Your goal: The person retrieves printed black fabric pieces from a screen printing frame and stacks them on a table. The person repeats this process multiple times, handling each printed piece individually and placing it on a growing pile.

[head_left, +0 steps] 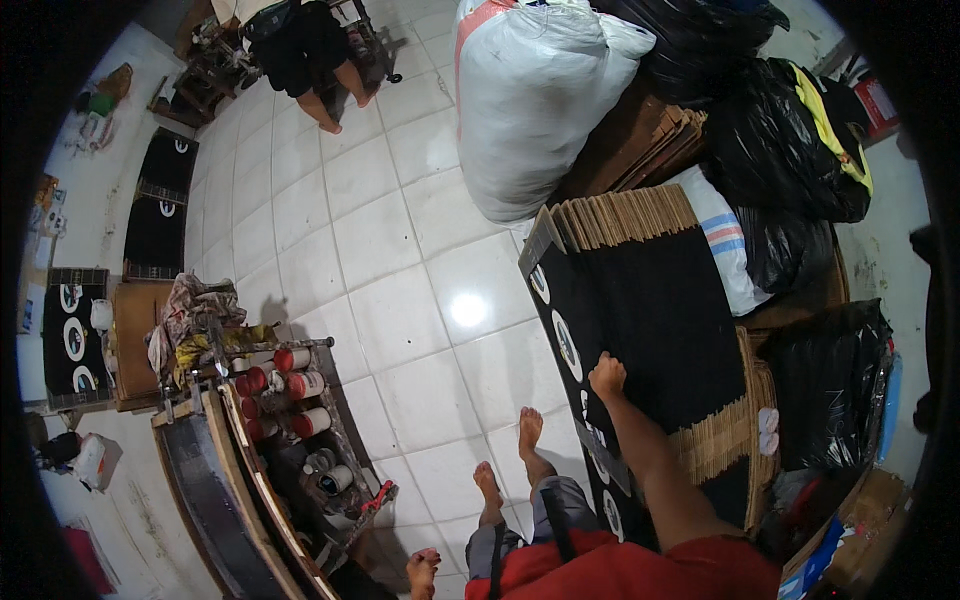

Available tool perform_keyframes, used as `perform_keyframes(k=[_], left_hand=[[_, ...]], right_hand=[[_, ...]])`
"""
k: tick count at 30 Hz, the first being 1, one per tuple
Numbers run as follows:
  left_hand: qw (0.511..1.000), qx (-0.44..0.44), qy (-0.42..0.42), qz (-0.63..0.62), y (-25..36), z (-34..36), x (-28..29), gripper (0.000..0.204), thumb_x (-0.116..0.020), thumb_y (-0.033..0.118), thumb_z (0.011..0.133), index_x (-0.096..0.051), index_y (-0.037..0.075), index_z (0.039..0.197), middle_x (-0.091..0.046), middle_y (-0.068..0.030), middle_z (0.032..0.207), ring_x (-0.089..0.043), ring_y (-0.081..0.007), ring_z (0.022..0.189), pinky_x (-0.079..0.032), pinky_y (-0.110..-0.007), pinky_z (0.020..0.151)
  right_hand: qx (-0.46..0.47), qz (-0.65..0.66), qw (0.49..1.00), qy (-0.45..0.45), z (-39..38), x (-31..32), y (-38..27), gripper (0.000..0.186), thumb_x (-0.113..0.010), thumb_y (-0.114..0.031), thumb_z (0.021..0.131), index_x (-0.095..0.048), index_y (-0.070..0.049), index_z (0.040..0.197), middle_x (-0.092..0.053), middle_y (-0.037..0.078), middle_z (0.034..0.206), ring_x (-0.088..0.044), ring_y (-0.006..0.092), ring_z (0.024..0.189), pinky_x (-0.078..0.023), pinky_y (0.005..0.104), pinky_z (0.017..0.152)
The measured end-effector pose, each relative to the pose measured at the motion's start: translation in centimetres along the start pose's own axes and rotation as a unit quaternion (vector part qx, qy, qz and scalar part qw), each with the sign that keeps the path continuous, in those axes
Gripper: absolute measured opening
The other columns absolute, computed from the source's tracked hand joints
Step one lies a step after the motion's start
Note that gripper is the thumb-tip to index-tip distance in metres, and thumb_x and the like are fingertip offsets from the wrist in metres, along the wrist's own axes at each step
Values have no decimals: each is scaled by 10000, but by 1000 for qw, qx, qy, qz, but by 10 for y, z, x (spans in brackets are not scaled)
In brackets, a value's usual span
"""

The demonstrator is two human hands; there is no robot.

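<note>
My right hand (607, 378) reaches over a long row of upright boards (640, 215), with black cloth (665, 310) stretched over their middles. Its fingers are curled in at the cloth near the front board; whether they pinch something is hidden. White round prints (565, 343) mark the front board's face. My left hand (423, 567) hangs low beside my leg with its fingers curled in, and no object shows in it. To its left is a rack with red-lidded pots (309, 422).
Framed screens (215, 480) lean at the rack's left. A large white sack (525, 110) and black plastic bags (785, 140) stand beyond the boards. Black printed panels (75, 340) rest along the left wall. Another person (300, 50) stands at the far left on the white tiled floor (400, 280).
</note>
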State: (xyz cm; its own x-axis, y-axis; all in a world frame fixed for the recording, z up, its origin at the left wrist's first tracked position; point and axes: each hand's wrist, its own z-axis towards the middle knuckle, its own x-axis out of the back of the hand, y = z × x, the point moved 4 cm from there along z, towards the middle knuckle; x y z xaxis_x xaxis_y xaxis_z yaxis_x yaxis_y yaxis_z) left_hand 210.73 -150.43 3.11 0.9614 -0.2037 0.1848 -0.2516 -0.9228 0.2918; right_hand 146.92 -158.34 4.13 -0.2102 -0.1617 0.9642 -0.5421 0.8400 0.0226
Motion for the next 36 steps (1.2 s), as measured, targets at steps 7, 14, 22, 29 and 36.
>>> perform_keyframes(k=[7, 14, 22, 29, 36], left_hand=[[1000, 10, 2, -26, -20, -4, 6, 161, -669, 222, 789, -578, 104, 849, -639, -49, 805, -617, -176, 726, -442, -293, 618], [1000, 11, -10, 8, -13, -8, -3, 201, -652, 223, 804, -574, 74, 913, -641, -54, 830, -618, -165, 776, -431, -288, 639], [992, -59, -83, 73, 20, -1, -9, 266, -645, 303, 807, -569, 93, 951, -636, -35, 859, -610, -169, 796, -421, -299, 688], [976, -109, -147, 119, 22, 34, 18, 189, -637, 294, 814, -558, 140, 887, -617, 5, 813, -601, -138, 762, -405, -297, 660], [964, -92, -193, 159, -36, 102, 84, 211, -626, 326, 797, -570, 131, 854, -612, -9, 751, -600, -162, 724, -401, -308, 635]], right_hand=[[-2, 13, 1000, 9, -2, 3, 5, 161, -575, -37, 731, -583, 39, 873, -638, 233, 842, -632, 373, 829, -508, 441, 748], [8, 69, 997, 12, -9, 51, 4, 331, -627, -201, 783, -539, 4, 1028, -618, 217, 948, -600, 384, 884, -474, 456, 780], [-61, 138, 979, 136, -91, 104, 80, 332, -648, -249, 780, -570, -8, 995, -627, 232, 920, -598, 387, 903, -478, 441, 769], [-211, 169, 962, -25, -275, -24, 253, 301, -593, -284, 792, -637, 12, 824, -637, 206, 845, -612, 381, 807, -476, 448, 736], [-4, -204, 935, -290, -536, -239, 265, 190, -560, -222, 781, -698, -94, 758, -664, 96, 713, -655, 215, 688, -528, 386, 568]])
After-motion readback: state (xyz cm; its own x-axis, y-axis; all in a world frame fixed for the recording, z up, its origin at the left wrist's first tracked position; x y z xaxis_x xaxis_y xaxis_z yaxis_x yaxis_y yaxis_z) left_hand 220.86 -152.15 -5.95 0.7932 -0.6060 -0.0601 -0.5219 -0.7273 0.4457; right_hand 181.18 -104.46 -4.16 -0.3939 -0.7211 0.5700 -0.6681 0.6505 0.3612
